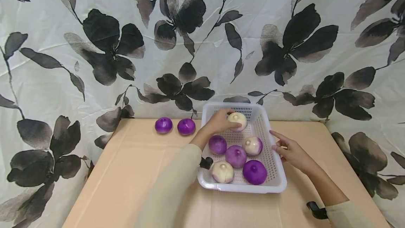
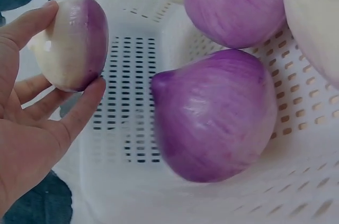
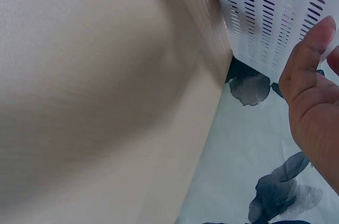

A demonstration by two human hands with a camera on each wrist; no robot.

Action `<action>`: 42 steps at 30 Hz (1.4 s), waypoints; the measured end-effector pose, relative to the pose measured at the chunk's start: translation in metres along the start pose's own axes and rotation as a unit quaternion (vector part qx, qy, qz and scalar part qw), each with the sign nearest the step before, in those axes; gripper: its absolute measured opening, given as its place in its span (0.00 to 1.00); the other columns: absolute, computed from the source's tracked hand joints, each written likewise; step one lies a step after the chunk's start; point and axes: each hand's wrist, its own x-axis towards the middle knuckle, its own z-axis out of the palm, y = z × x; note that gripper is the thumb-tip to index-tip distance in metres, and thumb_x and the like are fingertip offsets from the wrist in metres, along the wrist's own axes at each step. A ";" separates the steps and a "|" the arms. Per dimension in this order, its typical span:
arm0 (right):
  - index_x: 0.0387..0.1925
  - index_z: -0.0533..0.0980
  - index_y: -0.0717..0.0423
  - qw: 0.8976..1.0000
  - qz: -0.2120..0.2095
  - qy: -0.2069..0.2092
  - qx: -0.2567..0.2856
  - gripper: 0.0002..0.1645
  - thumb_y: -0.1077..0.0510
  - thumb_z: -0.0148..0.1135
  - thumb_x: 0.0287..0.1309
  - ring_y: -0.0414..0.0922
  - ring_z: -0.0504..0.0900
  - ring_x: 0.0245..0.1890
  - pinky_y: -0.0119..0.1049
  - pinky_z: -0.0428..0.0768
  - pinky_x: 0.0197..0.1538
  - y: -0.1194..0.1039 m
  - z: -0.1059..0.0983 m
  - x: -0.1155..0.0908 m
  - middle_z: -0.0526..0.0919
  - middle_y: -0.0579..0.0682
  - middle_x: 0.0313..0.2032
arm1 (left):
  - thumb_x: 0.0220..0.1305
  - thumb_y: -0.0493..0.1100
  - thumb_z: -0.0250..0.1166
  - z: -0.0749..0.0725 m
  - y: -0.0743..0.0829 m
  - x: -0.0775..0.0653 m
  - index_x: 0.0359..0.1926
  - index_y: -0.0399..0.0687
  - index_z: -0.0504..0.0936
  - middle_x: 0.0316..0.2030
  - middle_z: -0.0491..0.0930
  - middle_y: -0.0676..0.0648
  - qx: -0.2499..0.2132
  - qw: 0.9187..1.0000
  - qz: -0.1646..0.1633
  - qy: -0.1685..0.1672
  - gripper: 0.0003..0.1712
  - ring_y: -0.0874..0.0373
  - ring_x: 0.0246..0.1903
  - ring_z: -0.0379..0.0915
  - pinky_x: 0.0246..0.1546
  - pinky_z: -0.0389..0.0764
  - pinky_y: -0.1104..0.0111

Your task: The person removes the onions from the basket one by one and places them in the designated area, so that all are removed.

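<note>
A white-and-purple turnip (image 1: 238, 121) is pinched between the thumb and fingers of my left hand (image 1: 220, 120) over the far part of a white perforated basket (image 1: 242, 186). In the left wrist view the same turnip (image 2: 74, 41) shows a pale half and a purple half. Several more lie in the basket, among them a purple one (image 1: 254, 172), a pale one (image 1: 223, 171) and a half-purple one (image 1: 252, 146). My right hand (image 1: 292, 150) touches the basket's right side with its fingers; in the right wrist view the thumb (image 3: 312, 41) lies against the holed wall.
Two shiny purple round vegetables (image 1: 163, 125) sit at the table's far edge, left of the basket. The table (image 1: 133, 178) is light tan. A floral cloth (image 1: 234, 55) hangs behind it. Each wrist wears a small black camera (image 1: 317, 210).
</note>
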 end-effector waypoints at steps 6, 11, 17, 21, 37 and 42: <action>0.75 0.52 0.50 1.000 0.002 0.003 0.005 0.39 0.57 0.56 0.67 0.48 0.84 0.37 0.42 0.86 0.32 -0.001 0.001 -0.002 0.74 0.64 0.39 | 0.50 0.55 0.74 -0.010 0.010 -0.008 0.63 0.48 0.73 0.60 0.76 0.48 0.007 0.999 0.034 0.015 0.40 0.54 0.61 0.70 0.63 0.71 0.63; 0.75 0.52 0.50 1.000 0.004 0.006 0.007 0.39 0.56 0.56 0.67 0.48 0.84 0.36 0.43 0.86 0.32 -0.002 0.003 -0.004 0.74 0.63 0.39 | 0.50 0.56 0.74 -0.021 0.017 -0.015 0.62 0.50 0.73 0.58 0.76 0.49 0.001 0.999 0.045 0.029 0.39 0.56 0.55 0.74 0.55 0.76 0.64; 0.75 0.52 0.50 1.000 0.009 0.007 0.002 0.40 0.57 0.56 0.67 0.49 0.84 0.36 0.42 0.86 0.31 -0.002 0.006 -0.008 0.74 0.64 0.39 | 0.50 0.58 0.74 -0.042 0.019 -0.029 0.60 0.54 0.74 0.53 0.78 0.51 -0.022 0.997 0.051 0.047 0.37 0.56 0.42 0.78 0.39 0.80 0.68; 0.75 0.52 0.50 1.000 0.010 0.007 -0.002 0.40 0.57 0.57 0.66 0.49 0.84 0.36 0.42 0.86 0.32 -0.003 0.007 -0.010 0.74 0.64 0.39 | 0.49 0.57 0.74 -0.058 0.015 -0.038 0.60 0.57 0.75 0.55 0.77 0.53 -0.051 0.995 0.051 0.062 0.36 0.55 0.43 0.78 0.38 0.81 0.67; 0.75 0.52 0.50 1.000 0.014 0.009 0.003 0.40 0.56 0.57 0.66 0.48 0.84 0.36 0.43 0.86 0.32 -0.003 0.010 -0.013 0.74 0.64 0.40 | 0.50 0.53 0.75 -0.112 -0.024 -0.073 0.59 0.53 0.75 0.52 0.77 0.50 -0.082 0.986 0.040 0.139 0.34 0.50 0.41 0.78 0.37 0.82 0.66; 0.75 0.52 0.50 1.000 0.013 0.011 0.005 0.40 0.56 0.57 0.66 0.48 0.84 0.36 0.42 0.86 0.32 -0.002 0.009 -0.013 0.74 0.63 0.39 | 0.51 0.53 0.74 -0.128 -0.038 -0.084 0.61 0.53 0.74 0.57 0.74 0.49 -0.092 0.983 0.018 0.156 0.36 0.49 0.46 0.77 0.44 0.81 0.65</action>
